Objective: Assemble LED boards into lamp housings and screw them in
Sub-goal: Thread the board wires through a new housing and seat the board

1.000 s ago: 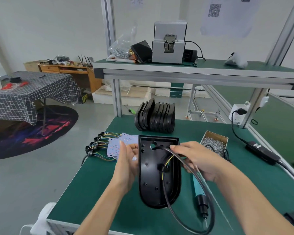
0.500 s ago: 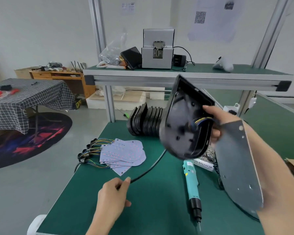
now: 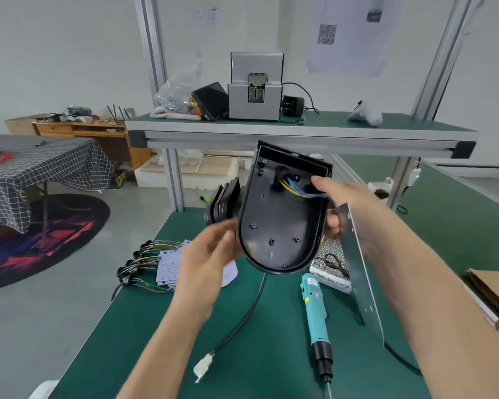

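Gripping lamp housing rim, right hand curled, left hand fingers blurred, grip unclear

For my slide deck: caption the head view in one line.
Both hands hold a black housing above the green bench, wires threaded through, screwdriver lying below.

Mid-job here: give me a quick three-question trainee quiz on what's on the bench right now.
1. True or false: the electric screwdriver lies on the green bench, untouched.
2. Which hand pinches the coloured wires inside the black lamp housing? A left hand B right hand
3. Fill in: the housing's black cable ends in a white ____.

Key: 1 true; 2 B; 3 plug
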